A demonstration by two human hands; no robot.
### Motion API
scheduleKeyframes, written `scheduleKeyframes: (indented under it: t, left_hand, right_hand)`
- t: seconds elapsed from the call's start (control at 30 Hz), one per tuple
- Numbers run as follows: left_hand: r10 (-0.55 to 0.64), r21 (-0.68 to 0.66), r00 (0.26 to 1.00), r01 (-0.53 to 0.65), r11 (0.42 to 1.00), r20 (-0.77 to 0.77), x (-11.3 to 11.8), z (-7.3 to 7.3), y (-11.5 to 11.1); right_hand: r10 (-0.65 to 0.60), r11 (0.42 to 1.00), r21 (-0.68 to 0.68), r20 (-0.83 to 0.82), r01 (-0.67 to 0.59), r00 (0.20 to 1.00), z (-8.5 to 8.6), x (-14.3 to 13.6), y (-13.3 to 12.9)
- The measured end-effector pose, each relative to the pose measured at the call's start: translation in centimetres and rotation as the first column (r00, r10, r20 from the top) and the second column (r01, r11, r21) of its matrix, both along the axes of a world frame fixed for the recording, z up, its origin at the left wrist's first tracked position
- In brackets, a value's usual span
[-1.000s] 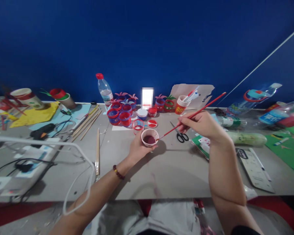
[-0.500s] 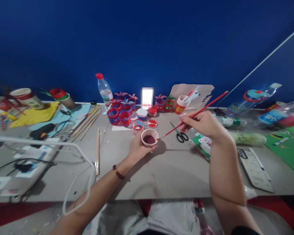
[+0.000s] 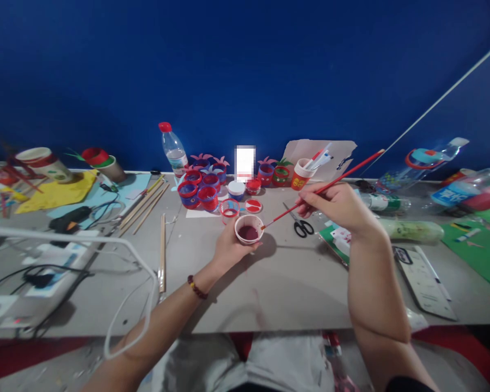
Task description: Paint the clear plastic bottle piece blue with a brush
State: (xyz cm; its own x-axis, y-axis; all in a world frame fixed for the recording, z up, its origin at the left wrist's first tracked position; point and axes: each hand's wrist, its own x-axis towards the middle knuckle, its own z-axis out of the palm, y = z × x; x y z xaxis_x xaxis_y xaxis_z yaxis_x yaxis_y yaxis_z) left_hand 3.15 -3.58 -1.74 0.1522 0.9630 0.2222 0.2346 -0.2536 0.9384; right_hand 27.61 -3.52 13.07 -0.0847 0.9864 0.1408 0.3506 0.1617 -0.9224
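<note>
Above the table [image 3: 298, 288], your left hand [image 3: 228, 247] grasps the cup [image 3: 249, 232]; your right hand [image 3: 337, 206] pinches the brush [image 3: 347, 173], tip at the cup's rim. Keep cup level, strokes light.

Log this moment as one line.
left hand: holds cup | right hand: holds brush | brush tip: at cup rim | contents: dark red

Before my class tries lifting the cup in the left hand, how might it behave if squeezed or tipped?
The cup looks thin-walled, so it is probably light and might buckle under a hard squeeze. The dark red liquid inside would likely slosh, perhaps spill, if tipped. Its open top offers nothing to stop that.
</note>
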Motion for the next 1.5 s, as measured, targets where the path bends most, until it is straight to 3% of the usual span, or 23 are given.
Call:
scheduleKeyframes:
  t: [0.77,1.5]
  left_hand:
    - [0.004,0.042,0.999,-0.003,0.999,-0.039,-0.02,0.15,-0.07]
    - [0.008,0.038,0.999,-0.006,0.999,-0.036,-0.08,-0.16,0.03]
  right_hand:
    - [0.092,0.996,-0.014,0.167,-0.091,0.982,-0.36,0.45,-0.32]
    - [0.078,0.997,-0.043,0.192,-0.071,0.978,0.05,0.51,-0.70]
